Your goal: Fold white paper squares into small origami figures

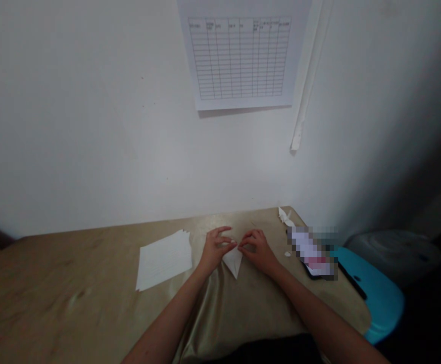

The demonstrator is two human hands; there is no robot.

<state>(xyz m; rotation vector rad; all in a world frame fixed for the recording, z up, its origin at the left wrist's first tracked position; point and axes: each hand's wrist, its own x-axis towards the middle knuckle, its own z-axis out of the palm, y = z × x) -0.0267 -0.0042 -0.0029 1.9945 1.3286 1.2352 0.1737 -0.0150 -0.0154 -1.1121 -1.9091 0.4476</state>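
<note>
Below a pale wall (91, 126), the cloth-covered tabletop (84, 308) bears the folded paper (236, 266) at six o'clock, tip toward me. My left grip (217, 247) and right grip (256, 248) both pinch narrowly at its far end; I'd align the edges lightly, then crease firmly. The paper stack (164, 260) lies at nine o'clock from it.

No text can be read. On the wall above the table (102, 303), a printed sheet (243, 103) bears a grid with a top row of small, blurred writing, too faint to make out. On the table's right side, the screen of a phone (311, 253) is pixelated, so any wording there is hidden.
</note>
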